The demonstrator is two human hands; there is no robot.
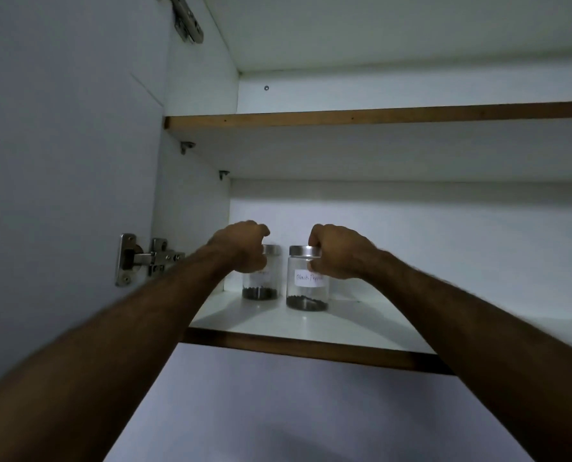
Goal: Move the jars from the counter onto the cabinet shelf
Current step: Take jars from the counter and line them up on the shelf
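Two clear glass jars with metal lids stand side by side on the lower cabinet shelf (264, 320), each with dark peppercorns at the bottom. The left jar (261, 288) is partly hidden by my left hand (243, 246), which grips it around the lid and upper body. The right jar (306, 285) carries a white label reading "Black Pepper". My right hand (336, 253) holds it at the lid and right side. Both jars rest upright on the shelf surface.
The open cabinet door (61, 195) hangs at the left with metal hinges (144, 260). An upper shelf (378, 115) with a brown edge spans above. The lower shelf extends to the right of the jars behind my right forearm.
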